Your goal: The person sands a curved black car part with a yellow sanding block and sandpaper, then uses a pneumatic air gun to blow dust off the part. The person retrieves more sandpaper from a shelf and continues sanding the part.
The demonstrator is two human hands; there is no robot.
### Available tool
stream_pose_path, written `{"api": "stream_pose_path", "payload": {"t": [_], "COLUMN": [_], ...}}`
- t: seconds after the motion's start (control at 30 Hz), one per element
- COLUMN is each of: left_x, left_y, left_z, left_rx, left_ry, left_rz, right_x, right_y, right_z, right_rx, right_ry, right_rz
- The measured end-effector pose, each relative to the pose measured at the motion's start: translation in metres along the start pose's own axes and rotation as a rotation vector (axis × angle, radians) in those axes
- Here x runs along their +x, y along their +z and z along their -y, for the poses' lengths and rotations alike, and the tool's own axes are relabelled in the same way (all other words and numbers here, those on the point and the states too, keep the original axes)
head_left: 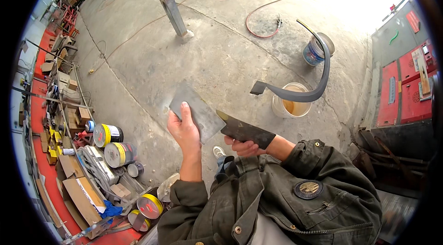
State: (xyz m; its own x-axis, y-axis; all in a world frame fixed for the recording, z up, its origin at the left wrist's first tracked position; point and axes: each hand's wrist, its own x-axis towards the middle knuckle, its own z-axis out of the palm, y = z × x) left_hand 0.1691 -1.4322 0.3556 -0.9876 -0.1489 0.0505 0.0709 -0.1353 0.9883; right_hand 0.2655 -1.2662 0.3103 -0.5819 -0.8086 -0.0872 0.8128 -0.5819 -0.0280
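My left hand [185,127] grips a grey, flat, rectangular plate [196,111], thumb lying along its upper face and the fingers underneath. From the right, my right hand [244,146] holds a dark, flat, scraper-like blade [247,129] by its lower edge. The blade's left end has a yellowish smear and meets or overlaps the plate's right corner; I cannot tell whether they touch. Both pieces are in front of my chest, above the floor. The fingers under each piece are partly hidden.
A curved black trim strip [318,89] rests across a white bucket [281,106], near a blue-labelled bucket [314,55]. A metal post [168,5] stands ahead. Red hose [248,21] crosses the concrete. Cans [121,154] and cardboard boxes [82,194] crowd the left; red cabinets [387,92] stand right.
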Motion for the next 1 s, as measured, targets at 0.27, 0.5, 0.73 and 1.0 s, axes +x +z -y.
{"api": "stream_pose_path", "payload": {"t": [0.27,0.5,0.73,1.0], "left_x": [-0.013,-0.034,-0.027,-0.025], "left_y": [0.01,0.017,0.017,0.011], "left_z": [-0.007,-0.007,-0.018,-0.015], "left_rx": [0.125,0.136,0.037,0.108], "left_ry": [-0.042,-0.021,-0.028,0.035], "left_rz": [0.212,0.284,0.036,0.055], "right_x": [-0.008,0.002,-0.013,-0.017], "right_y": [-0.004,0.02,0.021,0.018], "right_z": [0.001,-0.001,-0.002,-0.008], "right_rx": [-0.043,-0.054,0.085,-0.023], "right_ry": [0.014,-0.097,-0.091,0.005], "right_rz": [-0.175,-0.315,0.083,0.033]}}
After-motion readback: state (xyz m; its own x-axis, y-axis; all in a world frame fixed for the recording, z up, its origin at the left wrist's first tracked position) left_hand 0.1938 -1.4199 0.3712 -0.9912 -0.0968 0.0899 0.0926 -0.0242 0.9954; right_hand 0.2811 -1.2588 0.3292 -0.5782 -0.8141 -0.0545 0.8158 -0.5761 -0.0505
